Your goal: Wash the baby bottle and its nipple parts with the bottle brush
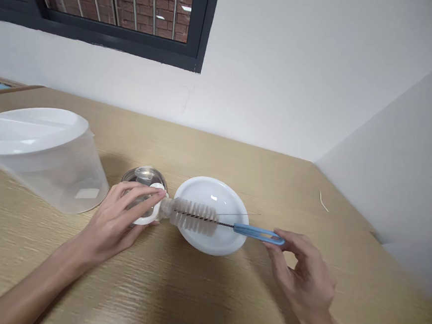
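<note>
My left hand [119, 219] is wrapped round a small clear bottle with a white collar [148, 211], lying sideways on the wooden table [190, 300]. My right hand [304, 274] pinches the blue handle of a bottle brush [211, 220]. The brush's pale bristles sit just outside the bottle's mouth, and its foam tip touches the opening. The brush lies across a shallow white dish [213, 201] between my hands.
A large clear plastic tub with a white lid [40, 153] stands at the left. A clear dome cap [144, 174] lies behind the bottle. White walls meet in a corner at the right, with a barred window above. A thin pale sliver [323, 201] lies near the right wall.
</note>
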A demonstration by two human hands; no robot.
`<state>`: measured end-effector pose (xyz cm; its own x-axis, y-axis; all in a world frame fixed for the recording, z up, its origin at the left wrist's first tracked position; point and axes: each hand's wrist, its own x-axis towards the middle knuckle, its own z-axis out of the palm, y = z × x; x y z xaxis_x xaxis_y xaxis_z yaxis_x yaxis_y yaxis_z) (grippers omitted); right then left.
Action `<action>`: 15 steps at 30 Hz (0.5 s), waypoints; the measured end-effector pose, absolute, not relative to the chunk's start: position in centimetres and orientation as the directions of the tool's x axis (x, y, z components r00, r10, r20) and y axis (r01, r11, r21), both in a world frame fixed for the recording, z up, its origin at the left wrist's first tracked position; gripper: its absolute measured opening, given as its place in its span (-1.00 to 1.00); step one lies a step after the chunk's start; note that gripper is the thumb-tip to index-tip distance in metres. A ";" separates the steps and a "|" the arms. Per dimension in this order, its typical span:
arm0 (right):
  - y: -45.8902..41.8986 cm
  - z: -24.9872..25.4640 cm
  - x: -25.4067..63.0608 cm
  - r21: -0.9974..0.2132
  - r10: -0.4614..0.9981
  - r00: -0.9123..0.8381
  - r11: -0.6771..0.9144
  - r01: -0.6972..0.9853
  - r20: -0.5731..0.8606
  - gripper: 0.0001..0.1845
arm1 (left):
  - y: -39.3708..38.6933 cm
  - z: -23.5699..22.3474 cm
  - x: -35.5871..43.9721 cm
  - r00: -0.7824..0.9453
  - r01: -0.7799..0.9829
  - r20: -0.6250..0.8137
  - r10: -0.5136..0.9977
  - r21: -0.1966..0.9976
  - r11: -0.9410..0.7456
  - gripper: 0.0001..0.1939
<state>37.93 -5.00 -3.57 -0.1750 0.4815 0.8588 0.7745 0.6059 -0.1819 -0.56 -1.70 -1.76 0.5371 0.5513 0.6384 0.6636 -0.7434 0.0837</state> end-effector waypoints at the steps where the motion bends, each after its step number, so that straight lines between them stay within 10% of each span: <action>1: -5.0 -3.4 37.9 -0.153 0.488 -0.190 0.579 0.801 0.852 -0.77 | -1.7 -1.7 -0.5 0.542 0.659 0.641 0.543 0.077 -0.748 -0.32; 10: -5.1 -3.6 37.5 -0.190 0.522 -0.138 0.525 0.830 0.842 -0.95 | -1.8 -1.7 -0.4 0.549 0.653 0.633 0.545 0.081 -0.753 -0.32; 15: -5.1 -5.0 38.0 -0.362 0.565 -0.009 0.541 0.759 0.825 -0.64 | -1.6 -1.8 -0.7 0.517 0.679 0.625 0.584 0.116 -0.725 -0.30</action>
<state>37.97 -5.06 -5.00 -0.0085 0.5646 0.8253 0.7594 0.5407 -0.3620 -0.66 -1.63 -1.81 0.5172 0.5844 0.6253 0.6786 -0.7252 0.1165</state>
